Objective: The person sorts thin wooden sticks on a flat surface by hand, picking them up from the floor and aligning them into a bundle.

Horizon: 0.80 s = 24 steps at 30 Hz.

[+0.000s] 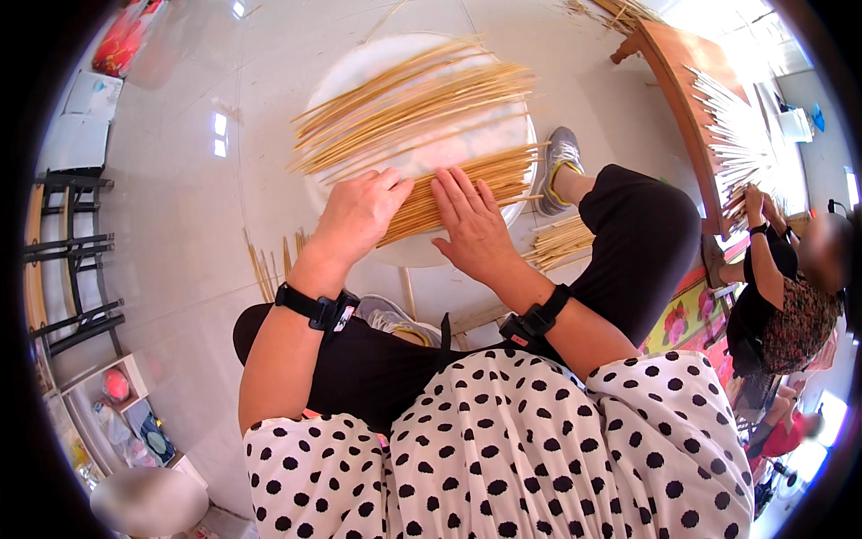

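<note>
A round white tabletop (503,135) carries thin straw-coloured stalks in two layers. The far layer of stalks (422,103) is spread out, slanting up to the right. Nearer to me, a denser layer of stalks (507,172) lies side by side under my hands. My right hand (467,220) rests flat on this near layer, fingers stretched out. At its left end is my left hand (359,211), its fingers bent and the thumb and fingertips together. Whatever those fingertips pinch is hidden. Both wrists wear black straps.
More stalks stand low beside the tabletop, a bundle (561,242) at right and a few (269,265) at left. A wooden table (678,81) with pale sticks stands at the right, where another person (781,296) works. Folded black-framed furniture (76,242) leans at the left.
</note>
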Each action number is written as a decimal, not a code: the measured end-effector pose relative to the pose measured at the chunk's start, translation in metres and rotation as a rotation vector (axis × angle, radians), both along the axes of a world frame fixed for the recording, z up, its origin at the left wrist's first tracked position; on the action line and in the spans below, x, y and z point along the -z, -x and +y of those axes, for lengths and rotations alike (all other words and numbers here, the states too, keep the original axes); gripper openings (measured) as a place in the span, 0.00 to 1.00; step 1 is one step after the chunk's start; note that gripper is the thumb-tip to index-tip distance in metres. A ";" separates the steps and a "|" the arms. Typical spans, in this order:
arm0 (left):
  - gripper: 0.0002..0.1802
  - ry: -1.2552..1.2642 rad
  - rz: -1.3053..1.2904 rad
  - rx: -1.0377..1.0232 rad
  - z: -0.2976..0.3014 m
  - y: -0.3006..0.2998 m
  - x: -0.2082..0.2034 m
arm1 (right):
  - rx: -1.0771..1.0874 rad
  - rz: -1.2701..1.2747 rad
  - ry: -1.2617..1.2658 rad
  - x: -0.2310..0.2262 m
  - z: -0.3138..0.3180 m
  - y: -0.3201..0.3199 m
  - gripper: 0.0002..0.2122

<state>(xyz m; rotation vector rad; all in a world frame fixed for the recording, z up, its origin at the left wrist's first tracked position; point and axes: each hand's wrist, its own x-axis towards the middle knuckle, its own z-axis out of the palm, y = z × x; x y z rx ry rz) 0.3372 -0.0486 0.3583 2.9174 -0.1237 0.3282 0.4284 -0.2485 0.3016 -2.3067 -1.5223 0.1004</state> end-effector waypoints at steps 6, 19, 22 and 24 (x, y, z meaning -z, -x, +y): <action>0.16 0.170 0.017 -0.068 0.017 0.006 -0.003 | -0.006 -0.004 0.002 0.004 -0.001 -0.001 0.46; 0.03 0.271 -0.080 -0.566 0.089 0.027 -0.009 | -0.002 -0.014 0.026 0.002 -0.001 0.001 0.46; 0.01 0.277 -0.001 -0.427 0.068 0.016 0.004 | -0.016 -0.037 -0.004 0.006 -0.001 0.000 0.46; 0.02 0.278 0.000 -0.344 0.052 0.006 0.010 | -0.008 -0.043 -0.004 0.004 -0.001 -0.001 0.46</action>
